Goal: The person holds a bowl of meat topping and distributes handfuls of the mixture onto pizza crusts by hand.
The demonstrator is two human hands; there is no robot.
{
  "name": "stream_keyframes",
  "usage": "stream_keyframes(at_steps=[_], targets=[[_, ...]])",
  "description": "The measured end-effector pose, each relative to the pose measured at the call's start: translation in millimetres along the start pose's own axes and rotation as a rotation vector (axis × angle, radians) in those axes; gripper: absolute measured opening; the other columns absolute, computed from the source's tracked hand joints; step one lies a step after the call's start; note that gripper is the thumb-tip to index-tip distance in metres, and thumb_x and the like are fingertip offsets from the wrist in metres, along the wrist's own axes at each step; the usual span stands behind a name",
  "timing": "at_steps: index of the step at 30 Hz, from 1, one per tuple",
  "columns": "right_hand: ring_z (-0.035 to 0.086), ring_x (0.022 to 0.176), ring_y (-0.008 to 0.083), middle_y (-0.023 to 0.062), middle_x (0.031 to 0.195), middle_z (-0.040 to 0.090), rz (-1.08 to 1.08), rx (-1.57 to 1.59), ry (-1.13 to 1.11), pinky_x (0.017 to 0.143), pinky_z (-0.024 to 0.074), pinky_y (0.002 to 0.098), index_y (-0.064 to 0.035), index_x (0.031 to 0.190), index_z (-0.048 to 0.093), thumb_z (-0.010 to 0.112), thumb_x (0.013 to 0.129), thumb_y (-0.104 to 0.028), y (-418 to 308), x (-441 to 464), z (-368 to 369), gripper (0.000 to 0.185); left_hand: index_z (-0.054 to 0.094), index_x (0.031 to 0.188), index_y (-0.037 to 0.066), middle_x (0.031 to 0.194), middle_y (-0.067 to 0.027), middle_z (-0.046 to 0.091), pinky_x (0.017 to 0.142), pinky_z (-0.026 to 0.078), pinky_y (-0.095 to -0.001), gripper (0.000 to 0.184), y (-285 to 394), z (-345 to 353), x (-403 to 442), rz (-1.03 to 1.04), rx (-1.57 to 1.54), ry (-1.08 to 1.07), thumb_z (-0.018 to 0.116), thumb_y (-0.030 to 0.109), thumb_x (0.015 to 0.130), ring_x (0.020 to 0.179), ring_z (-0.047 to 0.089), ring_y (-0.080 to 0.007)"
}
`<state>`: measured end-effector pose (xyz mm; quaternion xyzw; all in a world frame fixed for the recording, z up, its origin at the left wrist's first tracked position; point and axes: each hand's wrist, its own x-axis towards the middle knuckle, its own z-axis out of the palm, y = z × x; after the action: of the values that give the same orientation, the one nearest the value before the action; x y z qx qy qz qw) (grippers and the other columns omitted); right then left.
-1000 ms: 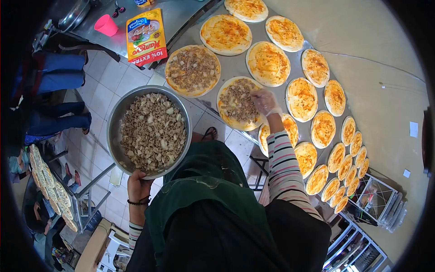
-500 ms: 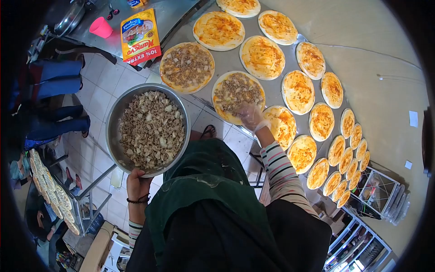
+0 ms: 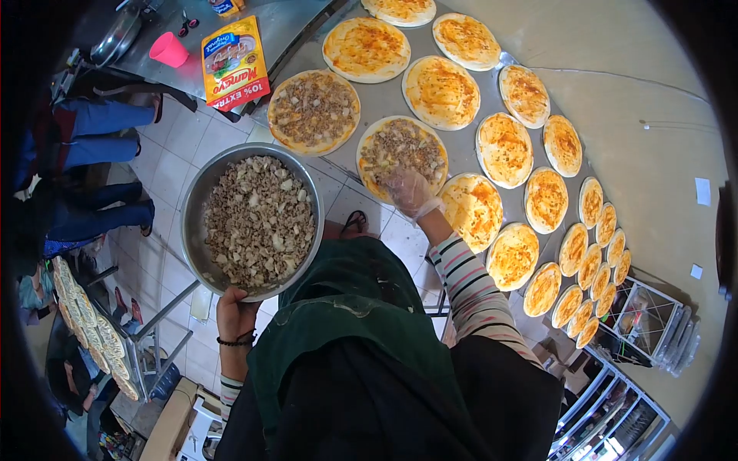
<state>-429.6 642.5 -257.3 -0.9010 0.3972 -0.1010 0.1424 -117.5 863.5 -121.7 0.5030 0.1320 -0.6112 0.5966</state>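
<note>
My left hand, bare with a dark bead bracelet at the wrist, grips the near rim of a large metal bowl. Crumbly cooked minced meat with pale chunks fills much of the bowl. In a clear plastic glove, my right hand rests on the near edge of a round pizza covered with the same meat. Its fingers lie loosely extended on the topping; their tips are partly blurred. Beside it on the left is another meat-topped pizza.
Several sauced pizza bases cover the metal table to the right. A yellow Mameyo pouch, pink cup and scissors lie on the upper-left table. People's legs and a rack of pizzas are at left.
My right hand has shifted slightly left and toward me over the meat-topped pizza. My left hand keeps its hold on the bowl. The whole view has moved a little.
</note>
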Motion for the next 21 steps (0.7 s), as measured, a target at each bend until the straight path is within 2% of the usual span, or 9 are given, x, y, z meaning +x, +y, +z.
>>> stream_keyframes(at_steps=[3,5,6,9,12,14,15,17,21], targets=[[0.053,0.065,0.0257,0.0106,0.065,0.051,0.055,0.127,-0.032,0.057,0.0429,0.0351,-0.0082,0.070,0.055,0.049,0.066,-0.009,-2,0,-14,0.007,0.028,0.115,-0.005,0.113,-0.0186,0.040,0.084,0.040,-0.0449,0.054,0,0,-1,0.009,0.026,-0.006,0.035,-0.003,0.062,0.102,0.043,-0.0319],[0.055,0.068,0.0275,0.0108,0.068,0.055,0.227,0.076,0.008,0.058,0.0448,0.0351,-0.0088,0.067,0.057,0.049,0.064,-0.011,-1,10,-39,0.008,0.027,0.116,-0.005,0.115,-0.0174,0.039,0.089,0.035,-0.0438,0.056,2,10,-4,0.003,0.033,0.000,0.035,-0.003,0.060,0.105,0.040,-0.0309],[0.055,0.068,0.0275,0.0108,0.068,0.055,0.228,0.077,0.009,0.058,0.0448,0.0351,-0.0088,0.067,0.057,0.049,0.064,-0.011,10,6,-40,0.008,0.027,0.117,-0.004,0.117,-0.0163,0.038,0.093,0.030,-0.0427,0.059,3,12,-6,-0.004,0.044,0.015,0.036,-0.003,0.058,0.108,0.037,-0.0298],[0.054,0.070,0.0273,0.0103,0.071,0.056,0.375,0.112,0.101,0.062,0.0444,0.0357,-0.0098,0.068,0.057,0.050,0.065,-0.014,51,0,-43,0.009,0.027,0.117,-0.004,0.117,-0.0163,0.038,0.093,0.031,-0.0431,0.059,2,7,-3,-0.003,0.011,-0.024,0.035,-0.004,0.059,0.109,0.036,-0.0299],[0.056,0.067,0.0253,0.0112,0.070,0.058,0.391,-0.021,0.038,0.063,0.0447,0.0323,-0.0083,0.070,0.060,0.053,0.065,-0.013,67,13,-44,0.010,0.027,0.116,-0.005,0.117,-0.0168,0.037,0.093,0.031,-0.0426,0.058,3,10,-3,-0.015,0.014,0.013,0.035,-0.004,0.059,0.109,0.036,-0.0299],[0.057,0.068,0.0223,0.0110,0.070,0.059,0.594,0.089,-0.099,0.064,0.0446,0.0305,-0.0087,0.071,0.061,0.053,0.066,-0.015,75,28,-44,0.011,0.027,0.116,-0.005,0.116,-0.0176,0.038,0.089,0.034,-0.0443,0.057,1,10,-3,-0.002,0.009,0.006,0.035,-0.003,0.060,0.107,0.038,-0.0315],[0.057,0.068,0.0223,0.0110,0.070,0.059,0.595,0.091,-0.097,0.064,0.0446,0.0305,-0.0087,0.071,0.061,0.053,0.066,-0.015,78,32,-44,0.011,0.026,0.116,-0.005,0.115,-0.0185,0.038,0.085,0.038,-0.0460,0.056,1,10,-2,0.011,0.006,-0.006,0.034,-0.002,0.061,0.104,0.041,-0.0330],[0.057,0.069,0.0201,0.0106,0.071,0.059,0.582,0.096,-0.037,0.064,0.0443,0.0292,-0.0092,0.073,0.061,0.055,0.065,-0.017,81,39,-44,0.013,0.026,0.116,-0.005,0.115,-0.0187,0.038,0.085,0.038,-0.0461,0.056,2,11,-2,0.009,0.004,0.001,0.034,-0.002,0.061,0.104,0.041,-0.0332],[0.057,0.070,0.0209,0.0101,0.072,0.059,0.564,0.175,-0.085,0.066,0.0442,0.0298,-0.0102,0.075,0.062,0.054,0.066,-0.016,62,53,-60,0.013,0.025,0.116,-0.006,0.114,-0.0190,0.038,0.085,0.038,-0.0466,0.056,3,7,-2,-0.016,0.002,0.030,0.034,-0.003,0.061,0.104,0.041,-0.0336]])
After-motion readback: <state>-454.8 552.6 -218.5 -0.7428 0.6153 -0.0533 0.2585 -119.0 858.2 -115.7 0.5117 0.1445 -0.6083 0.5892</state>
